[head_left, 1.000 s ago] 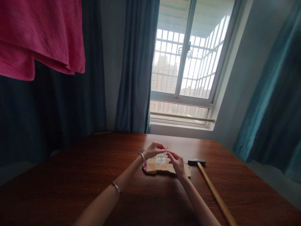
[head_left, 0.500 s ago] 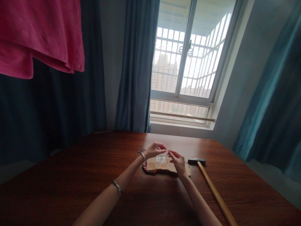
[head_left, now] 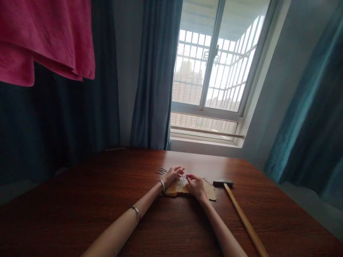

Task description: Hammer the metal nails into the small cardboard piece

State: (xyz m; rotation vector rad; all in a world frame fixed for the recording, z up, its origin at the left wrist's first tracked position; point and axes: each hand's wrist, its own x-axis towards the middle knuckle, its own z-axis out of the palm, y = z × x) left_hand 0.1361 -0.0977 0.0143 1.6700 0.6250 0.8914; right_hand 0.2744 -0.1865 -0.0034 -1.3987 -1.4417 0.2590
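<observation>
A pale, dotted piece of board or cardboard (head_left: 210,191) with an uneven front edge lies on the table under my hands. Several thin nails (head_left: 183,178) stand upright near its middle. My right hand (head_left: 197,186) is closed in a pinch just right of them, apparently on another nail that its fingertips mostly hide. Over the board's left part, my left hand (head_left: 173,175) reaches toward the standing nails with its fingers loosely stretched; nothing shows in it. Beyond the left wrist, several loose dark nails (head_left: 162,171) lie on the wood.
A hammer (head_left: 238,208) with a wooden handle lies to the right, its dark head close to the board. The brown table (head_left: 80,210) reaches back to a curtain (head_left: 155,78) and a barred window. Pink cloth (head_left: 53,39) hangs at upper left.
My hands were raised and together around a small nail. Now the right hand is lower and further left at the upright nails, and the left hand has drawn away a little, down and left.
</observation>
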